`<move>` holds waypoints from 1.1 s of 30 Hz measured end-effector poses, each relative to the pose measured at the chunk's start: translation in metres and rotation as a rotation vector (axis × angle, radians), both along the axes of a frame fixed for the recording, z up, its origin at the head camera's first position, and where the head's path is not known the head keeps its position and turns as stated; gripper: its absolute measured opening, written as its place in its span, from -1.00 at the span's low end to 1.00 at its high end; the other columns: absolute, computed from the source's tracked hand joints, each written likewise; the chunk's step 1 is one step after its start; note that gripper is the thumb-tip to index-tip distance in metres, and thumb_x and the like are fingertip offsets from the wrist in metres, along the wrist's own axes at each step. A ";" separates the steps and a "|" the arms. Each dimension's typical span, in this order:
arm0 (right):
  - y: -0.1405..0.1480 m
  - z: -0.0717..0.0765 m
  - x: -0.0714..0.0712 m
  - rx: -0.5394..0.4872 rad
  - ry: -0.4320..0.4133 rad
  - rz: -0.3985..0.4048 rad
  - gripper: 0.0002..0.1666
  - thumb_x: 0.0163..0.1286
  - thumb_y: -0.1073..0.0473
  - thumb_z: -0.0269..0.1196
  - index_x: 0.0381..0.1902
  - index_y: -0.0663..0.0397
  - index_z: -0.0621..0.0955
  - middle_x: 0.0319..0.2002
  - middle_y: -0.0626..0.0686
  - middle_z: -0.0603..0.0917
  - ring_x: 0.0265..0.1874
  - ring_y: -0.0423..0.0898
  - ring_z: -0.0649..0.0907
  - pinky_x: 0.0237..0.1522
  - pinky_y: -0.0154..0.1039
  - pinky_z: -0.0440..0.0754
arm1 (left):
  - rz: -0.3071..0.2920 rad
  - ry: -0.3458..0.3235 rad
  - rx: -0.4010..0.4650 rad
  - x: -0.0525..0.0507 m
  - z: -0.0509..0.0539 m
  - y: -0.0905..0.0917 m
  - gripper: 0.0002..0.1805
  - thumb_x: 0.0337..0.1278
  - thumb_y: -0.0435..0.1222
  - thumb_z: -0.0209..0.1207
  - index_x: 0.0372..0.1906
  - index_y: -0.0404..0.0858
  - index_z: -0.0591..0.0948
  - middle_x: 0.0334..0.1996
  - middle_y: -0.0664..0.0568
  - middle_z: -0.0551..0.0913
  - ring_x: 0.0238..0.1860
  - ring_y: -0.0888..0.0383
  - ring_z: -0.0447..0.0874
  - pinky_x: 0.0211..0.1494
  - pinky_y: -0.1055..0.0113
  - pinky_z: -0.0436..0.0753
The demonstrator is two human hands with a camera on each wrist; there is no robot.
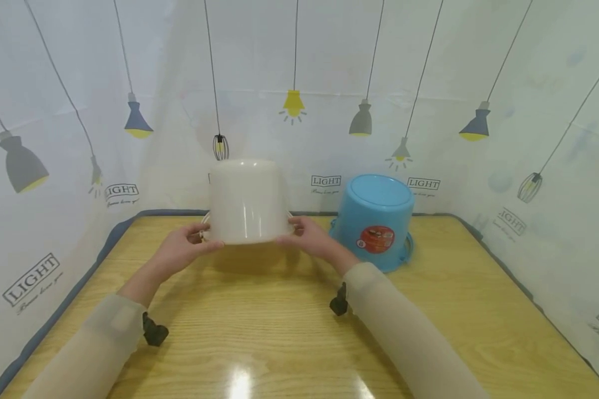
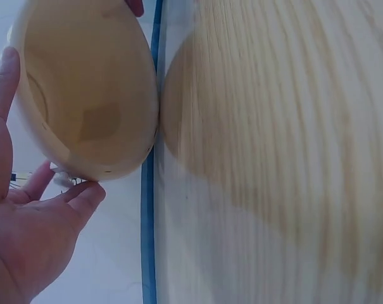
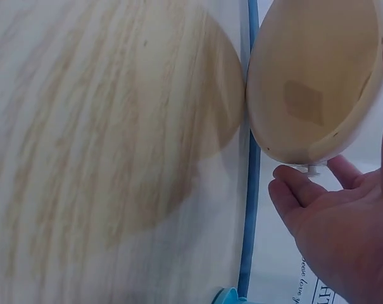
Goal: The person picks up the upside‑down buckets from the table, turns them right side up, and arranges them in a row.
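A glossy white bucket (image 1: 244, 202) is upside down near the far edge of the table, its near rim raised above the wood. Both wrist views look into its hollow inside (image 2: 90, 82). My left hand (image 1: 184, 249) holds the rim on the left, thumb along the front and fingers by the handle mount. On the opposite side my right hand (image 1: 311, 237) holds the rim in much the same way. To the right a light blue bucket (image 1: 376, 216) with a red label stands upside down on the table, close to the right hand but not held.
The wooden table (image 1: 229, 327) has a dark blue edge strip (image 1: 70, 305). White curtains printed with hanging lamps (image 1: 259, 55) enclose its back and both sides. A shadow lies on the wood under the white bucket. Black wrist devices (image 1: 155, 331) hang below the sleeves.
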State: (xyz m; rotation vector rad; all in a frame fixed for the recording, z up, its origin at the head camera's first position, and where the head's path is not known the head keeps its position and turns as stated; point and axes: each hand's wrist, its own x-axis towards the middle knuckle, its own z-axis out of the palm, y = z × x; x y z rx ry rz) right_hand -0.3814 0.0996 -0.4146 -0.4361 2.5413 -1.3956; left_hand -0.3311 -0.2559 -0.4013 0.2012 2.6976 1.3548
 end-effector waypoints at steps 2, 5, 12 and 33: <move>0.001 0.000 0.000 -0.001 -0.001 -0.006 0.22 0.30 -0.46 0.51 0.69 -0.02 0.33 0.63 0.22 0.43 0.59 0.22 0.48 0.58 0.25 0.53 | 0.017 0.004 0.034 0.001 0.002 0.002 0.18 0.27 0.29 0.45 0.69 -0.36 0.26 0.67 -0.40 0.30 0.63 -0.40 0.36 0.59 -0.31 0.53; 0.005 0.001 0.003 -0.026 -0.021 -0.004 0.15 0.35 -0.51 0.44 0.67 -0.08 0.35 0.63 0.19 0.43 0.60 0.21 0.46 0.60 0.25 0.50 | 0.045 0.009 0.072 0.003 0.004 0.004 0.12 0.29 0.27 0.45 0.65 -0.37 0.30 0.67 -0.38 0.29 0.63 -0.38 0.36 0.61 -0.31 0.51; 0.013 0.005 0.004 -0.201 -0.049 0.010 -0.05 0.47 -0.50 0.32 0.59 -0.14 0.44 0.64 0.00 0.45 0.60 0.13 0.47 0.70 0.20 0.37 | 0.097 0.047 0.120 0.005 0.008 0.007 0.03 0.37 0.27 0.39 0.60 -0.36 0.36 0.60 -0.36 0.39 0.57 -0.31 0.43 0.62 -0.28 0.49; 0.010 0.017 0.000 -0.502 0.024 -0.027 -0.50 0.69 -0.01 0.28 0.50 -0.19 0.58 0.32 0.20 0.76 0.39 0.15 0.71 0.61 0.12 0.54 | 0.055 0.238 0.461 0.008 0.013 0.004 -0.46 0.65 -0.13 0.25 0.39 -0.47 0.51 0.32 -0.03 0.66 0.04 0.46 0.81 0.21 0.48 0.78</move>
